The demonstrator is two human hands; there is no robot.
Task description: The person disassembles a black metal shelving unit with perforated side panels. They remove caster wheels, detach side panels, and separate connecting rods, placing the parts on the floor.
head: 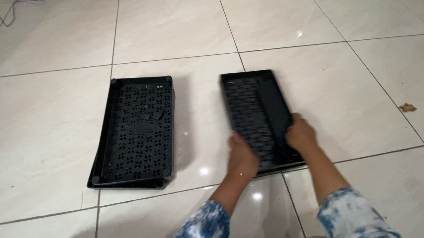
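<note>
Left hand [241,157], right hand [300,134] grip black tray [258,113] sides.

No packages, labels, signs or screens visible anywhere in view.

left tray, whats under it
Under the left tray a second black rim sticks out along the near edge and left corner, so it seems to sit on another tray. Most of that lower one is covered; the floor beneath is hidden.

Both hands, left [241,156] & right [300,134], grip blurred black tray [258,111], prob. tilted; 2nd tray [135,131] left.
</note>
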